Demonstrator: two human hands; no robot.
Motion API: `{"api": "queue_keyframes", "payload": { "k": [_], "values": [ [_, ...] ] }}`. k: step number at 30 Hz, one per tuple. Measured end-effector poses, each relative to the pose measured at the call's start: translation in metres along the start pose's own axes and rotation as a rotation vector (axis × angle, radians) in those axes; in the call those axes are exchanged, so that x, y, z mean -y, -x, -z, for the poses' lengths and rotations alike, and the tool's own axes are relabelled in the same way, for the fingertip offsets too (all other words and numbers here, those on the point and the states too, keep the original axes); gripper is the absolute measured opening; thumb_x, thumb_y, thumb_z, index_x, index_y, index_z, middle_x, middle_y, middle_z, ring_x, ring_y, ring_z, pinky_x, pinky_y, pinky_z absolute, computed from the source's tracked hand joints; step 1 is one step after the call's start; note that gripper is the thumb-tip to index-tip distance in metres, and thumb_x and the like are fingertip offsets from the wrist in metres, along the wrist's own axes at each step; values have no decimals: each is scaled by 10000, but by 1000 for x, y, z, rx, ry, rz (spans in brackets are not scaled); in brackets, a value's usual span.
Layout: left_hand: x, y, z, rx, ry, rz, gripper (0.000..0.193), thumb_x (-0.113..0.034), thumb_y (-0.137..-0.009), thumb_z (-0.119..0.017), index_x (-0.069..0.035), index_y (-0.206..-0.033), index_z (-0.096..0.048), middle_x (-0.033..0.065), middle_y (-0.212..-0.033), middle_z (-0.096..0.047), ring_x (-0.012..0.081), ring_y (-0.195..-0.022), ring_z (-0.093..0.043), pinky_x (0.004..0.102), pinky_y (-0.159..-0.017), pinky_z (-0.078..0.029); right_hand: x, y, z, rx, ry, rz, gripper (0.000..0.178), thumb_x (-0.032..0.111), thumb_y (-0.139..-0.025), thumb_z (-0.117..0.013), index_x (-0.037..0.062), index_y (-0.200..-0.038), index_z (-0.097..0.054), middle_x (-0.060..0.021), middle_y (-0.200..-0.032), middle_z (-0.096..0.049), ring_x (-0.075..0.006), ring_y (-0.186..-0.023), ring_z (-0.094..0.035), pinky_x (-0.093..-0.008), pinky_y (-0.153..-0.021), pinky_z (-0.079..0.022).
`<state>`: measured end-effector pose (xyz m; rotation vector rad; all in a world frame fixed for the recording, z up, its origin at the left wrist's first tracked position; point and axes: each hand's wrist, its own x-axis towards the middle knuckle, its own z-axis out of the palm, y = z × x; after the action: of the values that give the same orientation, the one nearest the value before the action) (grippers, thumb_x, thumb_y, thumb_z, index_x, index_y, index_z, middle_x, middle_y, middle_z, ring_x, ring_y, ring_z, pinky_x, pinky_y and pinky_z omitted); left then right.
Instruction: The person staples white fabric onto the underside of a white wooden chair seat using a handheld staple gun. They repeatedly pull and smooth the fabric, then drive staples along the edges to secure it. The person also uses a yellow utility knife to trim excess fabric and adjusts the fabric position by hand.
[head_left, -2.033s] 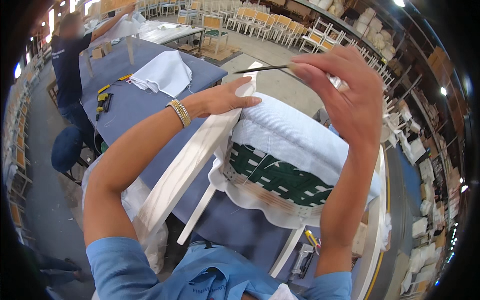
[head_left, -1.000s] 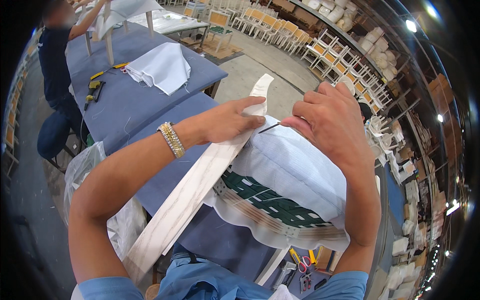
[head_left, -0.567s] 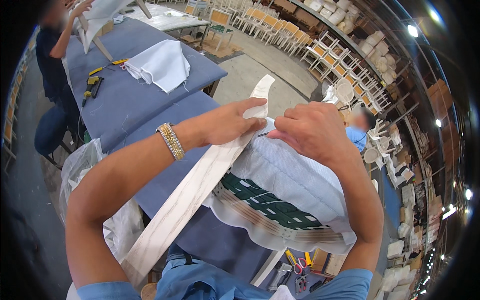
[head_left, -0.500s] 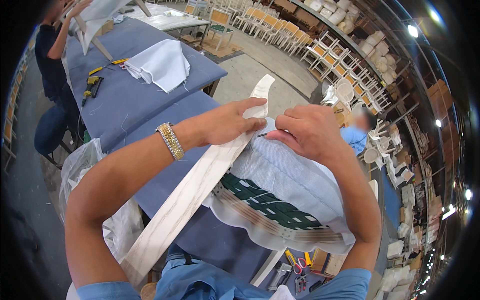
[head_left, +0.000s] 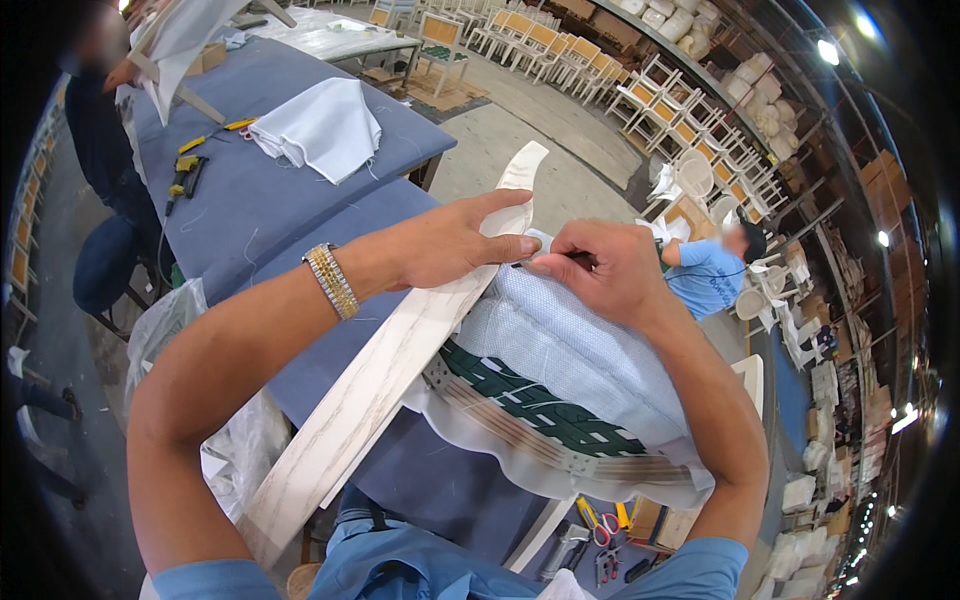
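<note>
A long pale wood-grain chair leg (head_left: 385, 385) runs diagonally from the lower left to a curved tip. My left hand (head_left: 455, 240), with a metal watch-style band on the wrist, is closed around the leg near that tip. Beside it, my right hand (head_left: 605, 270) is closed in a pinch at the top corner of the light blue-grey upholstered seat (head_left: 570, 335). A thin dark pointed tool pokes out between its fingers, mostly hidden by them. Along the seat's underside, green webbing (head_left: 540, 405), a wooden frame edge and a loose white fabric edge (head_left: 500, 465) show.
The blue-covered table (head_left: 330, 235) holds folded white cloth (head_left: 320, 130), a staple gun (head_left: 185, 180) and a yellow cutter (head_left: 190, 144). Below the seat lie red-handled scissors (head_left: 603, 532) and other tools. One co-worker (head_left: 95, 150) handles a chair far left; another (head_left: 710, 270) stands at right.
My right hand has shifted slightly left, closer to my left hand, and turned a little; less of the thin tool shows. The co-worker at right has come further into view.
</note>
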<state>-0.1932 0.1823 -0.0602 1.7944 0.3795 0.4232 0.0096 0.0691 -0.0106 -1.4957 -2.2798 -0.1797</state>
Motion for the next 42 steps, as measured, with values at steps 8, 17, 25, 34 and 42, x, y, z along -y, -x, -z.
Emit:
{"api": "queue_keyframes", "payload": {
  "k": [8, 17, 25, 34, 42],
  "values": [
    [2, -2, 3, 31, -21, 30, 661, -387, -1020, -609, -102, -1561, -359, 177, -1365, -574, 202, -1214, -542, 329, -1042, -438, 41, -14, 42, 62, 547, 261, 303, 418, -862, -719, 149, -752, -631, -3, -683, -611, -212, -674, -632, -382, -563, -476],
    [1, 0, 1, 7, -68, -29, 602, -326, -1045, -561, -98, -1562, -353, 173, -1338, -588, 200, -1186, -554, 322, -1023, -451, 53, -13, 41, 71, 615, 301, 239, 361, -850, -714, 145, -784, -636, 16, -710, -617, -183, -674, -620, -353, -577, -467],
    [4, 0, 3, -10, -63, -42, 570, -288, -1048, -550, -107, -1556, -364, 165, -1312, -606, 184, -1145, -572, 323, -995, -470, 69, -12, 37, 112, 742, 310, 128, 266, -851, -688, 144, -817, -669, 22, -705, -630, -165, -667, -620, -330, -569, -448],
    [2, 1, 4, 8, 0, -17, 610, -328, -1031, -594, -104, -1553, -371, 131, -1266, -631, 164, -1115, -576, 297, -964, -472, 32, -16, 25, 85, 362, 151, 274, 379, -862, -725, 142, -742, -658, -18, -675, -644, -211, -652, -659, -366, -550, -458],
    [5, -3, 1, 1, -52, -22, 657, -395, -1018, -606, -113, -1560, -365, 187, -1426, -544, 216, -1280, -516, 331, -1067, -429, 8, 2, 1, 7, -60, -58, 283, 347, -830, -804, 95, -773, -689, -57, -660, -634, -213, -566, -598, -333, -542, -464]
  ]
}}
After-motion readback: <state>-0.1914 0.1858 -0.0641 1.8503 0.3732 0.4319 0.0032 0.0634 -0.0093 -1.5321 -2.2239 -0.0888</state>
